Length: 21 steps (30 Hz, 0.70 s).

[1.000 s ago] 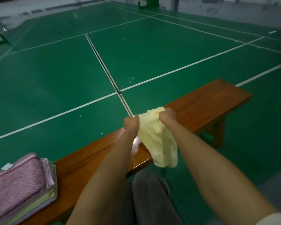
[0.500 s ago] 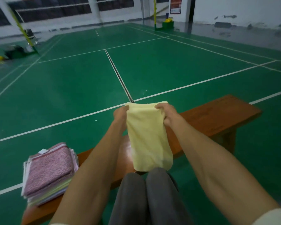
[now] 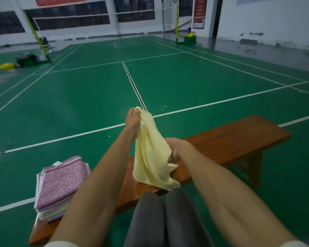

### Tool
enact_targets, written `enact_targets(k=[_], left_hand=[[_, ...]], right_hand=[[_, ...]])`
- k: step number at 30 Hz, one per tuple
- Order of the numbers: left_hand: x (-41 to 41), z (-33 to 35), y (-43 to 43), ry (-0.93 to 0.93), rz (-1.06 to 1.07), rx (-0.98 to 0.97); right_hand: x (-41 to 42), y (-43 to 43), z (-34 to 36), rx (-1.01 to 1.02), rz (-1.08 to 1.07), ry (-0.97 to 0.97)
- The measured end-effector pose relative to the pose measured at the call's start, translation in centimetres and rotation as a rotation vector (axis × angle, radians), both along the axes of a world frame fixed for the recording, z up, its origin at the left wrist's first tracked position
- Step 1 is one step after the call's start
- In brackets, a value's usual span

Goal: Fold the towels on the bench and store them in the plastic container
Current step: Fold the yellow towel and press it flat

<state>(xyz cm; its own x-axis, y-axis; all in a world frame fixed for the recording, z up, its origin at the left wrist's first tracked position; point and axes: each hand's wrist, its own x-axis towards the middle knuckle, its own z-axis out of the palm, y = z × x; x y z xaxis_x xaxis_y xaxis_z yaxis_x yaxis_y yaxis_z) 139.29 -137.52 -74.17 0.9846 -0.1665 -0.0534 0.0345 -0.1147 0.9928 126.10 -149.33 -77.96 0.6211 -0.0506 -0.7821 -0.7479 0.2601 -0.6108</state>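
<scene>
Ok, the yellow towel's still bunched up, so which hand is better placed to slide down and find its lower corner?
Right, probably. The right hand already grips the yellow towel low, near its hanging end above the bench. The left hand pinches the top edge high up and serves better as the anchor.

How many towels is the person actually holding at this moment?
1: the yellow towel, pinched high by the left hand and gripped lower by the right hand. Others lie stacked on the bench.

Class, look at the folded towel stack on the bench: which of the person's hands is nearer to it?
Left. The left hand pinches the yellow towel's top, above and right of the towel stack; the right hand grips it farther right.
</scene>
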Motion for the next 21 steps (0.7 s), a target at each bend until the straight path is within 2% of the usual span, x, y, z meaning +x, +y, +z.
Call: enact_targets(k=[4,7,9,10,13,15,18,21], left_hand=[[0.5,0.5,0.9,-0.029,0.040,-0.005],[0.9,0.8,1.4,-0.075,0.057,0.023],[1.1,1.1,1.9,-0.117,0.063,0.094],[1.3,1.0,2.1,-0.131,0.065,0.132],[1.7,1.0,2.9,-0.142,0.089,0.183],[2.0,0.9,3.2,-0.143,0.111,0.186],[1.9,1.0,3.3,-0.125,0.124,0.193],[1.9,1.4,3.5,-0.112,0.147,0.165]], right_hand=[[0.1,0.0,0.8,-0.155,0.361,0.018],[0.3,-0.7,1.3,-0.136,0.372,-0.050],[0.7,-1.1,1.8,-0.083,0.283,-0.200],[1.0,-1.2,2.1,-0.061,0.168,-0.289],[2.1,-1.9,2.7,0.077,-0.365,-0.544],[2.6,-2.2,3.4,0.122,-0.547,-0.606],[2.8,-2.2,3.4,0.063,-0.501,-0.557],[2.7,-2.6,4.0,0.095,-0.459,-0.526]])
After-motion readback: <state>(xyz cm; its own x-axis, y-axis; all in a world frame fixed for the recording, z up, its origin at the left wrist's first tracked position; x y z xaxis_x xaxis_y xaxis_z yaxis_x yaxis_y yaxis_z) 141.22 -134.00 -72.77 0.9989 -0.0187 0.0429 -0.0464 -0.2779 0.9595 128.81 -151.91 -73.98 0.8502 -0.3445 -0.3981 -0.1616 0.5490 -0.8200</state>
